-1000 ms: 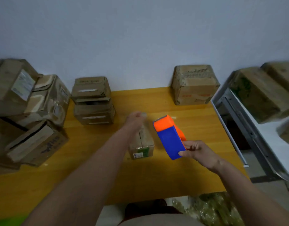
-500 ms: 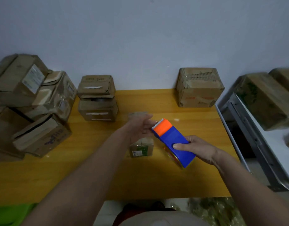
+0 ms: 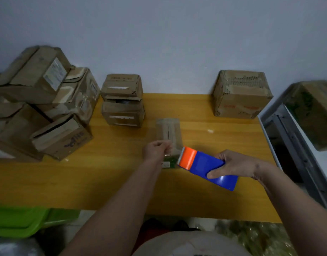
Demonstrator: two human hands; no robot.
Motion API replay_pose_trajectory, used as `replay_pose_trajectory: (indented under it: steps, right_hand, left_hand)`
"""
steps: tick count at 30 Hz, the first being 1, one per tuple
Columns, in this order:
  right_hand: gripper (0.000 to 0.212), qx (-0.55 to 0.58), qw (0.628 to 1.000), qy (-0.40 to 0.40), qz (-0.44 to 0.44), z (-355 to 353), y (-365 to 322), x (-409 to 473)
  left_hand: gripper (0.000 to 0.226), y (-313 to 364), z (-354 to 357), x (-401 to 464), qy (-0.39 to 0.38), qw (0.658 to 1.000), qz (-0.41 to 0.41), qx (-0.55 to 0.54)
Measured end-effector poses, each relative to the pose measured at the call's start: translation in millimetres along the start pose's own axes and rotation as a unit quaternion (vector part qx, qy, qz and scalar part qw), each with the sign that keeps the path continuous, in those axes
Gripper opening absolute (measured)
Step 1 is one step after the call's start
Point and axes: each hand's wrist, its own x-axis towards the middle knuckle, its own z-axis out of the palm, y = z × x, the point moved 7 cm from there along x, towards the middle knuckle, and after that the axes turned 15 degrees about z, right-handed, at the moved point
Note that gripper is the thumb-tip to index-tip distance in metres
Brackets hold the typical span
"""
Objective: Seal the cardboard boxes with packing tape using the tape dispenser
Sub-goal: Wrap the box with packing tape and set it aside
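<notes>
While the left hand, fingers curled, steadies the small box, the right hand gripping the tape dispenser should probably draw tape straight along the seam.

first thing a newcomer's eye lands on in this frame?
The blue and orange tape dispenser, gripped by the right hand near the table's front, its orange end at the near end of the small cardboard box in the middle. The left hand pinches at that box's near end. After that, the heap of brown boxes on the left.
</notes>
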Motion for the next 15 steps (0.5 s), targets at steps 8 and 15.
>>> replay_pose_trajectory:
  steps: [8, 15]
  right_hand:
    - [0.048, -0.028, 0.996, 0.041, 0.071, 3, -10, 14]
    - [0.046, -0.161, 0.979, 0.08, 0.101, -9, -50, 27]
  left_hand:
    - [0.004, -25, -40, -17, 0.149, 0.989, 0.001, 0.009]
    - [0.013, -48, -47, -20, 0.207, 0.978, -0.033, -0.012]
